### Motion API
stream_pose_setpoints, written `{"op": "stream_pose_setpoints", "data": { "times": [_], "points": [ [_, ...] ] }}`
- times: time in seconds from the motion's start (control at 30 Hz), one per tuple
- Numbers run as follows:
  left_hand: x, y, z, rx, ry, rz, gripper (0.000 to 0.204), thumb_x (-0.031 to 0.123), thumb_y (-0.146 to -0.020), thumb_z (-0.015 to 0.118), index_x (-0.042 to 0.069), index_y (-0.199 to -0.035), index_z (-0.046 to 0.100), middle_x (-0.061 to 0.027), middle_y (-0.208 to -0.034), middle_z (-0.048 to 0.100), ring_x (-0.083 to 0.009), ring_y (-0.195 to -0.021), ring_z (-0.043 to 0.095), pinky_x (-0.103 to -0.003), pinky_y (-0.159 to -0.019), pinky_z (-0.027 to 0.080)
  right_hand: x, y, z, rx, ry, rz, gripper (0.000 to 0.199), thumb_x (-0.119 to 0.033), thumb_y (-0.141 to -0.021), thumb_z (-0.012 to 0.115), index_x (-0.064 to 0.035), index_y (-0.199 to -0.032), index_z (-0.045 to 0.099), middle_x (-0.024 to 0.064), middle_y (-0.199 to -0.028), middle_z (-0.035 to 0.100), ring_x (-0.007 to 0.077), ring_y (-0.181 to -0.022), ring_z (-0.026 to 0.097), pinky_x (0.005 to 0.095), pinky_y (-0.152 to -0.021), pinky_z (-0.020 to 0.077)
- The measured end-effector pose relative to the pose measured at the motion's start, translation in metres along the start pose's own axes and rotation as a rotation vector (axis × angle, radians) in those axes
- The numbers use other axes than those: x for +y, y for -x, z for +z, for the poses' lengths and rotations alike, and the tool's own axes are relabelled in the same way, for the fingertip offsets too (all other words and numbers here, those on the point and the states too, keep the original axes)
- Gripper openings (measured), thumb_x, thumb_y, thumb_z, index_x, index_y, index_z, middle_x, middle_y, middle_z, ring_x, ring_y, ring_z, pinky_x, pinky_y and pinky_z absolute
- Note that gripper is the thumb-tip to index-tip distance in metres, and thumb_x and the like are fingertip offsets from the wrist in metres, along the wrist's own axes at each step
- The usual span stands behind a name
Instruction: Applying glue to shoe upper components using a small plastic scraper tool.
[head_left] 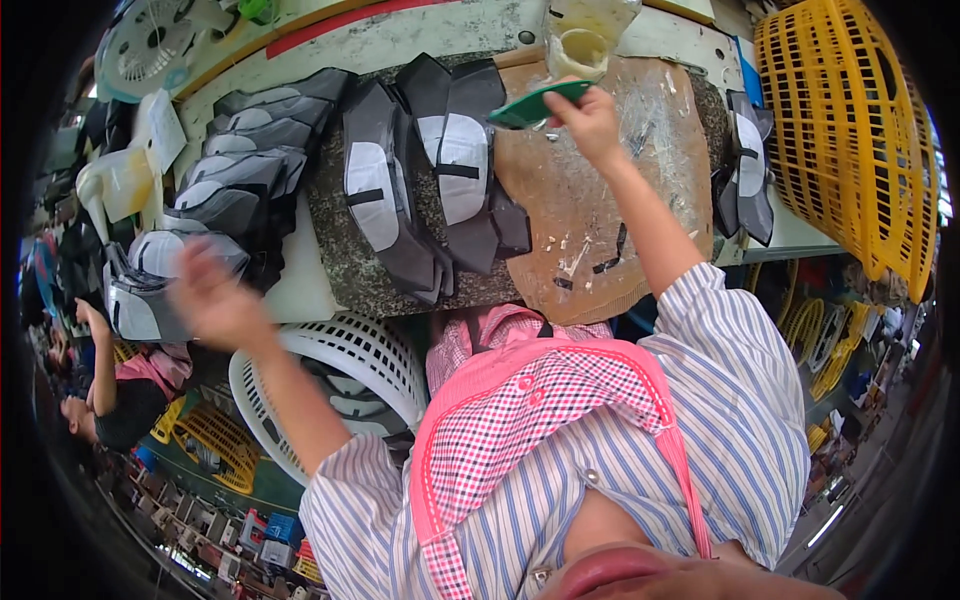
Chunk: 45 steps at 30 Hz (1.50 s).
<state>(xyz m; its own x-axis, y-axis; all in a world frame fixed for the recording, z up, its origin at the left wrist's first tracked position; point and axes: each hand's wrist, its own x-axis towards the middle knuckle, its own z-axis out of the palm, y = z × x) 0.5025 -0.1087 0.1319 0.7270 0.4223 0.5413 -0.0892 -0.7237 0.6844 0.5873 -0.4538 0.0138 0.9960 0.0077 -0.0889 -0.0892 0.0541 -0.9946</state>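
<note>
In my right hand point(592, 122) is a flat green scraper point(540, 105), pinched between thumb and fingers. It hangs over the left back part of a glue-stained brown cardboard sheet point(690, 150), just in front of a cup point(583, 52) of pale yellowish paste. My left hand point(215, 300) is smeared by motion above the near end of a fanned row of dark grey cut pieces with white patches point(230, 165); its fingers cannot be made out. Between my hands lie two more stacks of such pieces, a left stack point(372, 190) and a right stack point(465, 170), with black strips across their white patches.
A white plastic basket point(385, 350) holding similar pieces stands below the table's front edge. At the right are a tall yellow basket point(850, 130) and another small stack point(748, 170). A fan point(150, 45) stands back left. Another person point(125, 390) is at the far left.
</note>
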Motion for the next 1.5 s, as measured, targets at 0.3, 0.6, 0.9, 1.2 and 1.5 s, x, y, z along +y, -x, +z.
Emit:
{"op": "stream_pose_setpoints", "data": {
  "times": [0.3, 0.6, 0.9, 1.2, 1.5],
  "points": [
    [0.029, 0.144, 0.126, -0.872, -0.14, -0.415, 0.051, 0.016, -0.076, 0.048, -0.003, -0.118, 0.026, -0.022, -0.111, 0.036, -0.0353, -0.099, 0.039, -0.035, -0.083, 0.033, 0.029, 0.026, 0.031, -0.121, 0.201, -0.11, 0.006, -0.012, -0.069, 0.057, -0.0064, -0.071, 0.058, 0.0066, -0.061, 0.056, 0.0109, -0.054, 0.051, 0.0249, -0.051, 0.04],
    [0.03, 0.126, 0.121, -1.008, -0.281, -0.486, 0.041, 0.032, -0.071, 0.055, -0.002, -0.095, 0.048, -0.0209, -0.074, 0.055, -0.0356, -0.075, 0.053, -0.039, -0.068, 0.04, 0.021, -0.003, 0.026, 0.177, 0.44, -0.275, 0.004, -0.013, -0.069, 0.058, -0.01, -0.071, 0.058, 0.0078, -0.061, 0.055, 0.0228, -0.051, 0.052, 0.029, -0.047, 0.0397],
    [0.013, 0.136, 0.13, -0.941, 0.546, -1.061, 0.028, 0.019, -0.076, 0.053, -0.004, -0.09, 0.048, -0.0121, -0.084, 0.056, -0.0204, -0.076, 0.054, -0.03, -0.067, 0.042, 0.033, 0.028, 0.023, -0.122, 0.239, -0.078, 0.005, -0.008, -0.067, 0.059, -0.0046, -0.07, 0.056, 0.0074, -0.06, 0.055, 0.0113, -0.053, 0.051, 0.0256, -0.05, 0.04],
    [0.029, 0.112, 0.132, -0.958, 0.827, -1.212, 0.033, 0.003, -0.073, 0.052, 0.0, -0.104, 0.043, -0.0092, -0.094, 0.054, -0.0164, -0.085, 0.052, -0.028, -0.075, 0.041, -0.022, -0.031, -0.045, 0.333, 0.409, -0.304, 0.01, -0.015, -0.072, 0.056, -0.0047, -0.072, 0.056, 0.0071, -0.059, 0.057, 0.0129, -0.048, 0.052, 0.0245, -0.043, 0.0389],
    [0.061, 0.027, 0.165, -0.926, 0.838, -0.791, 0.02, 0.004, -0.073, 0.052, 0.0, -0.093, 0.049, -0.0051, -0.084, 0.056, -0.0105, -0.073, 0.053, -0.022, -0.068, 0.041, -0.021, -0.053, -0.105, 0.398, 0.589, -0.353, 0.018, -0.017, -0.071, 0.061, -0.0018, -0.064, 0.057, -0.0009, -0.051, 0.051, 0.0051, -0.044, 0.043, 0.0204, -0.04, 0.0322]
  ]
}}
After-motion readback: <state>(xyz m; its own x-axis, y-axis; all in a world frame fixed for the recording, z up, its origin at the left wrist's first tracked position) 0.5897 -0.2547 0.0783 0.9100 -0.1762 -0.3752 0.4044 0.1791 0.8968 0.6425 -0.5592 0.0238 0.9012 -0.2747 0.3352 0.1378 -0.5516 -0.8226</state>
